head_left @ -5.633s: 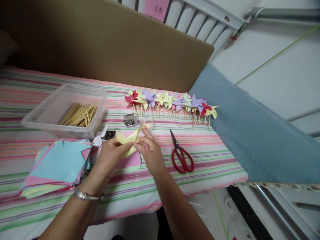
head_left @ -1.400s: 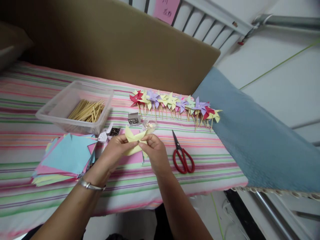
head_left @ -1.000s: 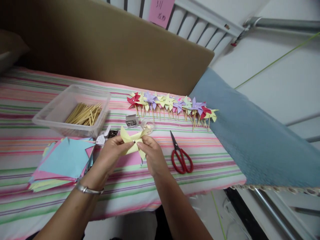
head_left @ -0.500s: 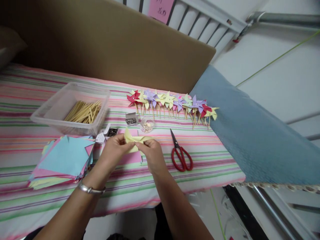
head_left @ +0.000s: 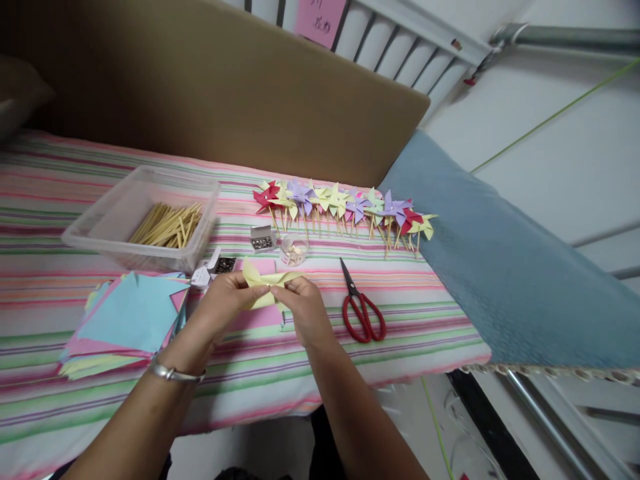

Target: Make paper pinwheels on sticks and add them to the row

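A yellow paper pinwheel point(head_left: 260, 275), its corners folded in, is held between my two hands. My left hand point(head_left: 227, 300) pinches its left side, the thumb pressed near the centre. From the other side my right hand point(head_left: 303, 305) grips it, with thumb and fingers closed and both thumb tips almost meeting. Whether a small pin sits under the thumbs cannot be made out. Beneath the hands lies a pink paper sheet point(head_left: 265, 319) on the striped cloth. Red-handled scissors point(head_left: 363, 310) lie to the right of my right hand.
A clear plastic box point(head_left: 95, 230) holds wooden sticks point(head_left: 167, 225). Coloured paper squares point(head_left: 127, 313) are stacked at left. Two small boxes of metal pins point(head_left: 263, 241) and a round clear dish point(head_left: 295, 250) stand beyond my hands. Finished pinwheels point(head_left: 345, 203) line the back, before a cardboard panel point(head_left: 225, 87).
My left hand and the yellow pinwheel have shifted slightly to the left. Both hands keep their grip on the paper.
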`<state>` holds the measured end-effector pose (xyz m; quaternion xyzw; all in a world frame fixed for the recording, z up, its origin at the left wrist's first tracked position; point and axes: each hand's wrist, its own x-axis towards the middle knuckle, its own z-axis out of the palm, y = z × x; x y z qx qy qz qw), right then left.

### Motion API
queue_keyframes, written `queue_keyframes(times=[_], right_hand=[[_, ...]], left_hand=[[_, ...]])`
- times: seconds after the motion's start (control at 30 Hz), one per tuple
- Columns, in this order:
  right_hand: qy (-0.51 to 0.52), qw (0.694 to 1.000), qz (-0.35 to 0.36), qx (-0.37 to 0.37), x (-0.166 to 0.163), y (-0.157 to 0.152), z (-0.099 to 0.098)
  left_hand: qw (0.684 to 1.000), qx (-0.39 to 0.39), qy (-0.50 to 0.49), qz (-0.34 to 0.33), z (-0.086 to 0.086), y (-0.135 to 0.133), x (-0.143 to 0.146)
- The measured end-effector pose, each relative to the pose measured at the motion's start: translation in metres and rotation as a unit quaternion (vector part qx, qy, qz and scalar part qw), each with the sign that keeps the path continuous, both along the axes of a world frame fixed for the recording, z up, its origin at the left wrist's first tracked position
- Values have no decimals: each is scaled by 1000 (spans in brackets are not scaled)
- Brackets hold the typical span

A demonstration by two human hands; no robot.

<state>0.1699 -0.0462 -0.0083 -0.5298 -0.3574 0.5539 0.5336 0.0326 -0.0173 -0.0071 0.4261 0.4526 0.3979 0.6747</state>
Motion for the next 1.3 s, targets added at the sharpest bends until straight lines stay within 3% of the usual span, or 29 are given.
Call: queue_keyframes(times=[0.37,0.5,0.63,0.9,1.17,1.3], right_hand=[[61,998,20,23,2,1,4],[61,998,21,18,5,-2,6],[31,999,29,20,7,-3,6],[-73,997,8,38,10,-4,-1],[-89,996,-1,30,12,0,-8],[-95,995,-29,23,2,2,-22]], left_hand=[[997,27,69,37,1,-4,3],[997,4,21,76,5,-2,0],[995,-1,-39,89,6,0,-2],[997,10,-30,73,6,-3,0],[988,36,-103,109,29,-7,-5],[981,41,-170,86,46,-14,-10]])
